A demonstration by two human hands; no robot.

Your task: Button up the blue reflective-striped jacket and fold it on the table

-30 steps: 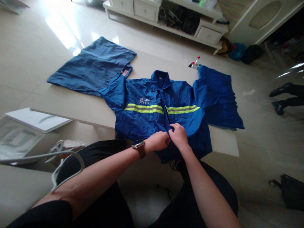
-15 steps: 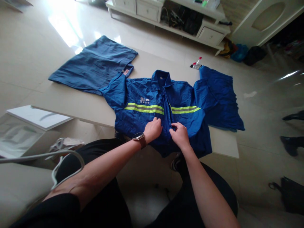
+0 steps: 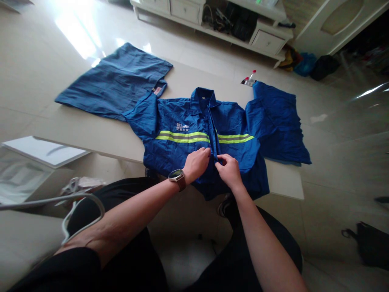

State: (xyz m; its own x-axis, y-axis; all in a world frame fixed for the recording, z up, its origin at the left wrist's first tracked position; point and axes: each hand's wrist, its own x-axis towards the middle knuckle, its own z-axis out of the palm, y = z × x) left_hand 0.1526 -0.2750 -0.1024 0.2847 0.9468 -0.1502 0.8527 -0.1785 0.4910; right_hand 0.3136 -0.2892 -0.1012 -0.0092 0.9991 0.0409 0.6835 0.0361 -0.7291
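A blue work jacket with yellow-grey reflective bands and a white chest logo lies front up on the pale table. Its collar points away from me, and its lower part hangs over the near edge. My left hand, with a watch on its wrist, is closed on the front edge of the jacket just below the band. Close beside it, my right hand pinches the other front edge between thumb and fingers. The fabric right under my fingertips is partly hidden.
Blue trousers lie at the table's left, and another folded blue garment at its right. Small bottles with red caps stand behind that. A white cabinet is at the back, a white box at left, a cable near my left arm.
My left hand has moved right and slightly up to the jacket's front opening, nearer my right hand. My right hand keeps its pinch. The whole view has shifted slightly.
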